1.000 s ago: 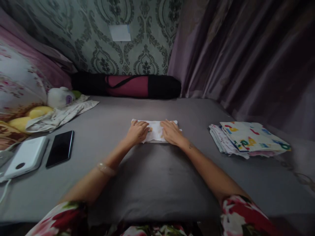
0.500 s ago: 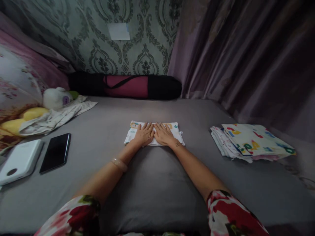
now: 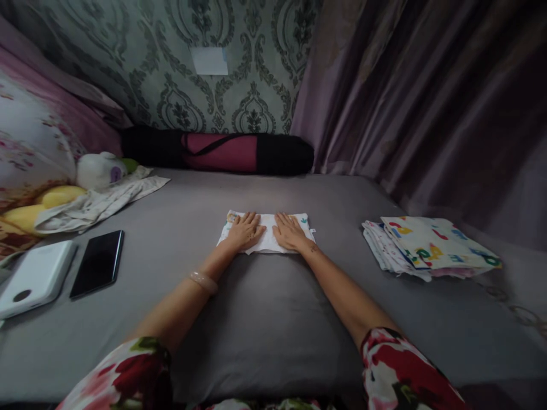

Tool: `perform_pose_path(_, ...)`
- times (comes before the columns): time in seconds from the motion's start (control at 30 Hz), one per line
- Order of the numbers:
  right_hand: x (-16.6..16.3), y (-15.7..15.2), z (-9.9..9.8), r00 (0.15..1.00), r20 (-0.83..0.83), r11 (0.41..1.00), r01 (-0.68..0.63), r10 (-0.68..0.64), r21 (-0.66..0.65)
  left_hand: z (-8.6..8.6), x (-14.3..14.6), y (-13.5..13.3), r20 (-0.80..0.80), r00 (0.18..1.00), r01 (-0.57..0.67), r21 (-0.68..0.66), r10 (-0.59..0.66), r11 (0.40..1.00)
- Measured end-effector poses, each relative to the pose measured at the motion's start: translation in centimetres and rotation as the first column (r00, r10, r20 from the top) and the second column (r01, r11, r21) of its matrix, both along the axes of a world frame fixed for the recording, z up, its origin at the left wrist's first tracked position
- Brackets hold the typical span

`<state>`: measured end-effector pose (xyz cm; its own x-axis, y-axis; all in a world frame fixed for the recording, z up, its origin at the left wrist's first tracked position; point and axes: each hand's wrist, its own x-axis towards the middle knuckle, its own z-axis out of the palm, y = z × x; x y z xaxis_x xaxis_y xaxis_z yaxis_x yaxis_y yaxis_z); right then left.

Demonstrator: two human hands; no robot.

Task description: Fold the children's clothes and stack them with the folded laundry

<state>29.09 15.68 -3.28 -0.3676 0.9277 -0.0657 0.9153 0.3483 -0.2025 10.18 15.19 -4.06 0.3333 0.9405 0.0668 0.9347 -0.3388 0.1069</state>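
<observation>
A white folded cloth (image 3: 268,234) with small coloured prints lies on the grey sheet (image 3: 265,319) in front of me, a small tag at its right edge. My left hand (image 3: 245,232) rests flat on the cloth's left half, fingers stretched out. On its right half my right hand (image 3: 291,230) lies flat as well, fingers pointing away from me. A strip of bare cloth shows between the two hands. Parts of the print are hidden beneath my palms.
Folded printed cloths (image 3: 440,245) are stacked at the right. On the left lie a black phone (image 3: 98,263), a white box-shaped device (image 3: 38,276), a crumpled cloth (image 3: 102,202) and a white plush toy (image 3: 99,169). A long black and maroon bag (image 3: 222,152) lies along the wall.
My hands have slid apart over the cloth, the left one leftward and the right one slightly rightward. Both remain flat on it.
</observation>
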Motion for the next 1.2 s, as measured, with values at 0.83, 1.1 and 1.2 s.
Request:
perform_pose_path(0.83,3.1,-0.2,0.5,0.981,0.033,0.981,0.191,-0.193,0.043,-1.6,-5.6,0.5,0.301,0.932,-0.187,-0.082,0.203,0.979)
perform_pose_path(1.1,-2.8,-0.4,-0.7,0.994,-0.037,0.985,0.108,-0.104,0.136,-2.5,-6.9,0.9,0.592,0.786,-0.201,-0.028,0.179,0.979)
perform_pose_path(1.2,-2.9,-0.3,-1.1,0.992,-0.023,0.983,0.122,-0.121,0.137,-2.7,-6.9,1.0,0.618,0.770,-0.190,-0.017,0.159,0.982)
